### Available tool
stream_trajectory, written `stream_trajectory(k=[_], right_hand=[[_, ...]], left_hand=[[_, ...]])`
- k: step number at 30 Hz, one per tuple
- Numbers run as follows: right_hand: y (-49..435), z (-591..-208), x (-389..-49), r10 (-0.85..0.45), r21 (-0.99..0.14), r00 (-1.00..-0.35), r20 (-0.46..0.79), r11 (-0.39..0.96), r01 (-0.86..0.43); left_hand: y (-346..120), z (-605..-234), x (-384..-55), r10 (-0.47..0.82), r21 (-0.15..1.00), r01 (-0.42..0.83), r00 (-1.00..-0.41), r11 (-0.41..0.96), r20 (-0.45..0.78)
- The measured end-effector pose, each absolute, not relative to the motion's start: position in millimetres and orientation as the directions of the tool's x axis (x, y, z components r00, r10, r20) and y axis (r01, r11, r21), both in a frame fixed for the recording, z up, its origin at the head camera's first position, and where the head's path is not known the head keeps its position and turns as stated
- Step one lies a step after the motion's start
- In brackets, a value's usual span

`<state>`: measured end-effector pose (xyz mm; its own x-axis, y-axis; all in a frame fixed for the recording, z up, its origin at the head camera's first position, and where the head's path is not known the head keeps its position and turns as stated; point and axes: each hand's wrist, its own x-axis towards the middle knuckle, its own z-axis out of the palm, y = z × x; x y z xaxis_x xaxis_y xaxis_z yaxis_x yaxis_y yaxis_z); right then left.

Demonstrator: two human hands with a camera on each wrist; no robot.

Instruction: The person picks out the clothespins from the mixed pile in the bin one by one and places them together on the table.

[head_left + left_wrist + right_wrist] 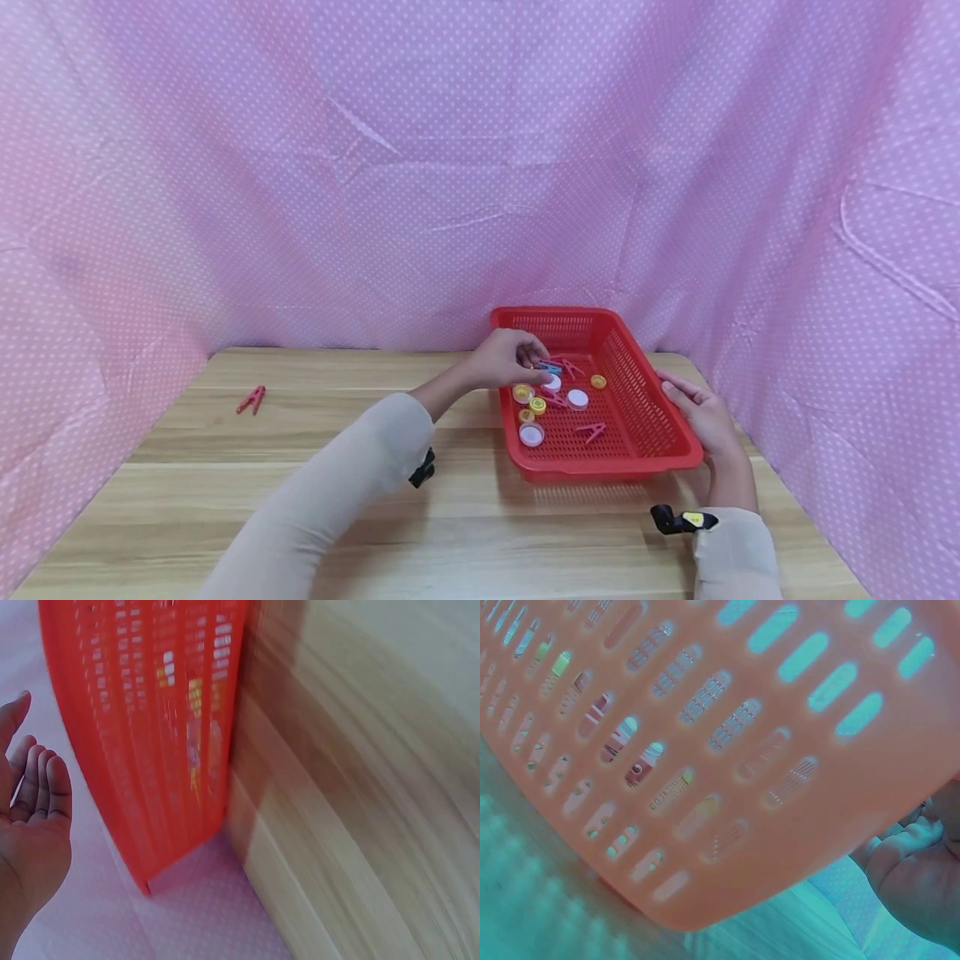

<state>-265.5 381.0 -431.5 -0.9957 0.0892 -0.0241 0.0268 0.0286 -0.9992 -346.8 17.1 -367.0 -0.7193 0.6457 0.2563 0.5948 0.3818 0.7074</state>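
A red plastic basket (663, 417) stands on the table, holding pink clothespins (591, 432), a blue clothespin (551, 367), white caps (577, 399) and yellow caps (537, 406). My left hand (506, 360) reaches over the basket's left rim, its fingers bent loosely and thumb apart, just above the blue clothespin. In the left wrist view no object shows between the left hand's (34, 817) fingers. At the basket's right side, my right hand (708, 421) grips the rim. The right wrist view shows part of the right hand (922, 870) against the basket wall (780, 847).
One pink clothespin (252, 400) lies alone on the far left of the wooden table (300, 467). Behind the table and at both sides hangs a pink dotted cloth (420, 208). The basket stands near the table's back right.
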Motion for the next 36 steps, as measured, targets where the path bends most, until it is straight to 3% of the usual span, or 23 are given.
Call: stream_trajectory(k=[14, 25, 36], right_hand=[[381.8, -427.9, -264.7, 0.095, -0.999, -0.995, -0.025, 0.039, 0.029], [384.9, -427.2, -264.3, 0.095, -0.999, -0.995, -0.031, 0.021, 0.033], [381.0, -429.9, -265.0, 0.093, -0.999, -0.995, -0.035, 0.032, 0.038]], left_hand=[[71.6, -383.2, -331.0, 0.767, 0.631, 0.683, -0.606, 0.367, 0.211], [101.9, -389.2, -328.3, 0.839, 0.59, 0.704, -0.539, 0.395, 0.082], [104.1, -404.0, -329.4, 0.833, 0.577, 0.659, -0.549, 0.483, -0.07]])
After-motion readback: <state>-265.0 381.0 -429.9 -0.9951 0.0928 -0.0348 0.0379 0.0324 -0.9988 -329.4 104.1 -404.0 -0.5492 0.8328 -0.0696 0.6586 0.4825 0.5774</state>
